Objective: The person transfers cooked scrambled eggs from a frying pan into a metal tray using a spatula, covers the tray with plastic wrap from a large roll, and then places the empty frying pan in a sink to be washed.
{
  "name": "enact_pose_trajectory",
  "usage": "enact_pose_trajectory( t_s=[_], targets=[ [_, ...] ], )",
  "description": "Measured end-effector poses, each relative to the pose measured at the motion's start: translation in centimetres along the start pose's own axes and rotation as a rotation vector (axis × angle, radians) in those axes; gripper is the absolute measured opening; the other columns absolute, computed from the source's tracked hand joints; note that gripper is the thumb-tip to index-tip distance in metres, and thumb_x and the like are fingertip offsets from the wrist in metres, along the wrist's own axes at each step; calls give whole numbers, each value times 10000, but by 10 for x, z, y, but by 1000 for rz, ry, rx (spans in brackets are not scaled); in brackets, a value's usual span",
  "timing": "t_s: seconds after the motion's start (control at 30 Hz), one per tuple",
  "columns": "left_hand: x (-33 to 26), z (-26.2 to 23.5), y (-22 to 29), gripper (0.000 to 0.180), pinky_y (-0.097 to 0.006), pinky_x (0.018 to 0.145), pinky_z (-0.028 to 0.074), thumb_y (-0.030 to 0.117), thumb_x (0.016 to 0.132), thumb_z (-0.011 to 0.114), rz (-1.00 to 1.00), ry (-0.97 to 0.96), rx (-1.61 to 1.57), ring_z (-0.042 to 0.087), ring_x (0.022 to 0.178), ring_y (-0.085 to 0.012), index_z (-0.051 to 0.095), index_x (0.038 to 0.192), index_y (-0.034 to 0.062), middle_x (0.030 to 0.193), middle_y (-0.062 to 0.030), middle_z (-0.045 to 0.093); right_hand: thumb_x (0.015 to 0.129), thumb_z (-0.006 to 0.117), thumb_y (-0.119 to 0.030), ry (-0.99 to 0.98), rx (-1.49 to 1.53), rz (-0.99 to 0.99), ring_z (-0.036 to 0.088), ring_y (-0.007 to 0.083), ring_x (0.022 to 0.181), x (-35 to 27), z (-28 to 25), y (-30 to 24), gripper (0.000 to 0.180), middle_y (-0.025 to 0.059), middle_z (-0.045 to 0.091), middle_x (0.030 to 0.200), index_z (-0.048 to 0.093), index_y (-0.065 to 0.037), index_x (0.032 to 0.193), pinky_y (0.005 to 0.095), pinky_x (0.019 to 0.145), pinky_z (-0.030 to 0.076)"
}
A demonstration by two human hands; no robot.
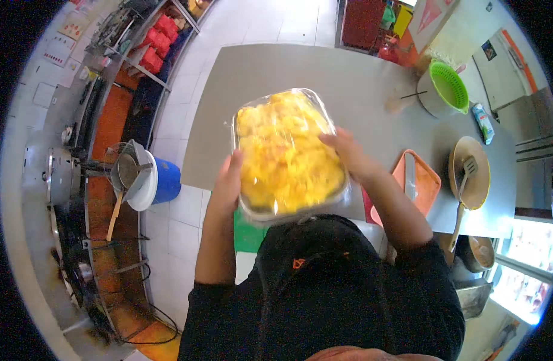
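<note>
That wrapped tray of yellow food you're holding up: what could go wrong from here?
The tray looks lifted off the steel table, gripped only at its sides by the left hand and right hand, so the slick film could let it slip or tilt. It also hides the orange cutting board edge nearby, so setting it down blind risks a bump.

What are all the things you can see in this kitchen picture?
Container: one, clear, plastic-wrapped, full of yellow food, held over the table edge.
Table: one, grey, centre.
Colander: one, green, in a pot, far right of the table.
Cutting board: one, orange, right of the container, a knife on it.
Pan: one, tan, with spatula, right table edge.
Bucket: one, blue, on the floor at left.
Left hand: on the container's left side.
Right hand: on its right side.
</note>
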State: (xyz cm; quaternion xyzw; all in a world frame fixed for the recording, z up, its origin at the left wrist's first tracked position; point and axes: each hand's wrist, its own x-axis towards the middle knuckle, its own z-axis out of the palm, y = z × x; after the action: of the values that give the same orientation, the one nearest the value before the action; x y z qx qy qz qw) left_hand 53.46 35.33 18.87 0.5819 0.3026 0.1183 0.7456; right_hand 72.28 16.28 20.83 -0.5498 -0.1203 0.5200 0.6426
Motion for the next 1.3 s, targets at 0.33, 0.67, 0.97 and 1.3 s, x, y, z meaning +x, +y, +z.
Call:
enact_pose_trajectory(
  t_s=[0.33, 0.67, 0.97, 1.3],
  targets=[
    [148, -68, -43, 703, -400, 983, 383, 474, 835, 583, -19, 102, -275, 476, 1164, -270, 406, 1274, -46, 1269, -188, 473, 837, 553, -222, 29, -144, -31, 538, 198, 983, 213, -17, 0, 403, 102, 521, 1191, 529, -44, 1197, 334, 780, 456],
    [227, -93, -19, 982, -449, 1082, 199, 465, 611, 750, 461, 402, 1378, 233, 1316, -388, 329, 1343, -37, 1396, -257, 291, 716, 724, -345, 276, -787, -401, 603, 267, 943, 362, -64, 32, 549, 168, 634, 1021, 571, -5, 1118, 388, 866, 455],
    [205, -136, -35, 1031, -529, 1074, 127, 481, 587, 772, 666, 397, 1206, 80, 1331, -473, 266, 1411, 123, 1429, -315, 120, 711, 737, -211, 71, -434, -394, 611, 226, 911, 260, -20, 90, 448, 112, 646, 978, 573, -26, 1084, 373, 823, 482],
    [181, -119, -32, 966, -379, 1037, 302, 472, 662, 723, 139, 319, 1308, 268, 1316, -374, 264, 1398, 47, 1398, -338, 194, 892, 545, -263, 60, -400, -195, 579, 142, 775, 266, -42, 158, 276, 41, 639, 876, 623, -19, 997, 321, 698, 476]
  ],
)
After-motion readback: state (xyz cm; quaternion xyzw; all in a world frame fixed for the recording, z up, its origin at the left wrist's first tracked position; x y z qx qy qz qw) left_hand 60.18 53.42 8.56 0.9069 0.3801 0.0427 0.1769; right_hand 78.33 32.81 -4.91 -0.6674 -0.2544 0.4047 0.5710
